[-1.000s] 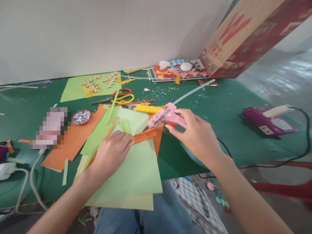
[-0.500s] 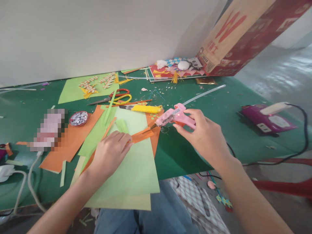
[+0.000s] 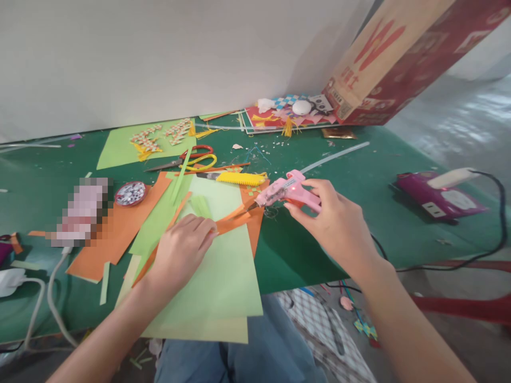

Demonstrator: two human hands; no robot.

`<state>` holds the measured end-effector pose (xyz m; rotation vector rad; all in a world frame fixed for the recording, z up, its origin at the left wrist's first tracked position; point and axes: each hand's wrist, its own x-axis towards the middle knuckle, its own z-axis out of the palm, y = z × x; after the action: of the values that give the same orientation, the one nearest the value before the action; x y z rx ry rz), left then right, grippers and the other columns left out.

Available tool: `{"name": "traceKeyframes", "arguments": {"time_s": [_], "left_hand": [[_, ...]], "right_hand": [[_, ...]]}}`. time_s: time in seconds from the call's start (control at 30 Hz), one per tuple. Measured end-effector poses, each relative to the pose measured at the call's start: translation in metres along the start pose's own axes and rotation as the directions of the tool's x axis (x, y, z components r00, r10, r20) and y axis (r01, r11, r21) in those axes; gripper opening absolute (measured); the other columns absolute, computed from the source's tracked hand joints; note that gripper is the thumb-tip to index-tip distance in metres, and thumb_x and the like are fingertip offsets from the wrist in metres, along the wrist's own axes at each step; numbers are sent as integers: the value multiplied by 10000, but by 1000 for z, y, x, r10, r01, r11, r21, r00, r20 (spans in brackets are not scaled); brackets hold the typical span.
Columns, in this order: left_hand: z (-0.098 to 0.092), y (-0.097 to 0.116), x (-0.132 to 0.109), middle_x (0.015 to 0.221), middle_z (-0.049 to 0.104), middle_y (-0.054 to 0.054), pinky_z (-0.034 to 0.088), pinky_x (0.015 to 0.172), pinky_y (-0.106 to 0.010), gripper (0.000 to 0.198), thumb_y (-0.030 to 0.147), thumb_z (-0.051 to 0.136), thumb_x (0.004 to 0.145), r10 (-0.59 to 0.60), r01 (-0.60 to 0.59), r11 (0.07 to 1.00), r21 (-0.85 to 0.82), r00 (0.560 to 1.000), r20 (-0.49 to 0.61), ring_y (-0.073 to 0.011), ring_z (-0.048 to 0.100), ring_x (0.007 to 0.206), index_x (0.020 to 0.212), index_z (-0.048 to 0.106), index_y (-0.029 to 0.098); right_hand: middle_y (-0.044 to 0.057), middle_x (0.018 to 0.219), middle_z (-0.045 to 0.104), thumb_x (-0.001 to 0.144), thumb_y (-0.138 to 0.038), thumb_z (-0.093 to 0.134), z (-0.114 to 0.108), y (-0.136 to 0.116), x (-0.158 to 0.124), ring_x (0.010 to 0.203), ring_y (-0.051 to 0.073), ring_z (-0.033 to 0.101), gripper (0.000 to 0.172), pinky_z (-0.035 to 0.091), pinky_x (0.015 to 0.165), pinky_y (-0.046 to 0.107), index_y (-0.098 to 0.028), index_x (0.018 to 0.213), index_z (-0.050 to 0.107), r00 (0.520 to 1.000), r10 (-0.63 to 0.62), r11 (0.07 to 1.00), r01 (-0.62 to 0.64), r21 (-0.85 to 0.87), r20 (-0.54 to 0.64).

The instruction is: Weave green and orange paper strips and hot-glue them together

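My left hand (image 3: 187, 242) pinches the near end of an orange paper strip (image 3: 233, 224) above pale green sheets (image 3: 223, 282). In my right hand (image 3: 333, 221) is a pink glue gun (image 3: 285, 190), held by its handle, with a clear glue stick (image 3: 335, 157) sticking out behind. The gun's dark nozzle points left and lies at the strip's far end; whether it touches the paper I cannot tell. A yellow-handled cutter (image 3: 241, 178) rests just behind the strip.
Scissors (image 3: 199, 157), a round tin (image 3: 130, 193) and a blurred phone (image 3: 83, 210) lie on the green table (image 3: 311, 244). Woven paper pieces (image 3: 147, 139) sit at the back. A purple power box (image 3: 439, 197) with a black cable is at the right, below a tall paper bag (image 3: 383, 64).
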<state>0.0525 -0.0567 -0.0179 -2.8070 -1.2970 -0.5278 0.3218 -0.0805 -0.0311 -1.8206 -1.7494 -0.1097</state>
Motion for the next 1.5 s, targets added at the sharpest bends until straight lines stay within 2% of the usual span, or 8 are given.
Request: {"name": "traceKeyframes", "arguments": {"time_s": [0.27, 0.4, 0.5, 0.77, 0.93, 1.1, 1.37, 1.5], "left_hand": [[1, 1, -2, 748, 673, -25, 419, 576, -275, 252, 231, 438, 955, 42, -41, 998, 48, 999, -24, -167, 602, 709, 772, 604, 179], [1, 0, -2, 755, 686, -21, 432, 597, -275, 244, 255, 444, 959, 24, -24, 1000, 11, 1000, -10, -171, 618, 733, 787, 600, 180], [1, -1, -2, 757, 691, -14, 440, 616, -267, 245, 241, 430, 964, 12, -12, 1000, -28, 1000, -16, -165, 622, 739, 792, 595, 180], [1, -1, -1, 748, 679, -22, 428, 588, -276, 223, 238, 467, 946, 51, -50, 999, 12, 998, -27, -174, 618, 711, 780, 598, 168], [2, -4, -3, 752, 677, -31, 450, 627, -281, 274, 217, 405, 967, 70, -70, 998, 7, 997, -16, -172, 620, 731, 785, 604, 171], [2, -7, -5, 788, 684, -37, 468, 621, -289, 197, 288, 479, 944, 69, -69, 997, -17, 998, 1, -185, 630, 759, 844, 608, 179], [0, -12, -5, 777, 691, -48, 533, 729, -330, 256, 169, 408, 953, 255, -252, 966, 63, 966, -50, -183, 649, 780, 857, 645, 164], [-2, -18, -8, 906, 719, -76, 539, 856, -388, 248, 105, 406, 935, 357, -352, 931, 95, 933, -39, -198, 662, 879, 959, 650, 144]], "right_hand": [[114, 944, 709, 842, -430, 561, 1, -1, -1, 856, 277, 682, 370, 530, 664, 373, -195, 1125, 529, 1000, 4, 1000, -4, 2, -3], [110, 944, 709, 841, -425, 563, 0, -2, -1, 860, 278, 681, 363, 529, 664, 373, -200, 1125, 528, 1000, 5, 1000, -5, 10, -2], [100, 940, 709, 840, -411, 567, -1, -2, -2, 841, 269, 681, 342, 524, 651, 361, -211, 1116, 532, 1000, 4, 1000, -4, 6, -2], [108, 964, 711, 822, -390, 604, -1, -1, -2, 840, 273, 688, 359, 525, 653, 360, -199, 1116, 532, 1000, 14, 1000, -14, -15, 18], [100, 957, 709, 841, -408, 569, -1, -2, -2, 828, 264, 685, 332, 522, 645, 355, -211, 1106, 529, 1000, -2, 1000, 2, -3, -3], [98, 916, 712, 834, -417, 570, -1, -1, -3, 806, 269, 683, 335, 514, 616, 350, -215, 1098, 535, 1000, 12, 1000, -12, -17, -9], [66, 798, 700, 830, -457, 551, -5, 8, -2, 656, 241, 656, 326, 464, 545, 335, -236, 1068, 547, 995, 78, 996, -81, -46, -58], [83, 786, 697, 807, -455, 579, -7, 9, -1, 644, 253, 652, 366, 459, 552, 347, -210, 1077, 553, 983, 181, 981, -179, -73, 19]]}}
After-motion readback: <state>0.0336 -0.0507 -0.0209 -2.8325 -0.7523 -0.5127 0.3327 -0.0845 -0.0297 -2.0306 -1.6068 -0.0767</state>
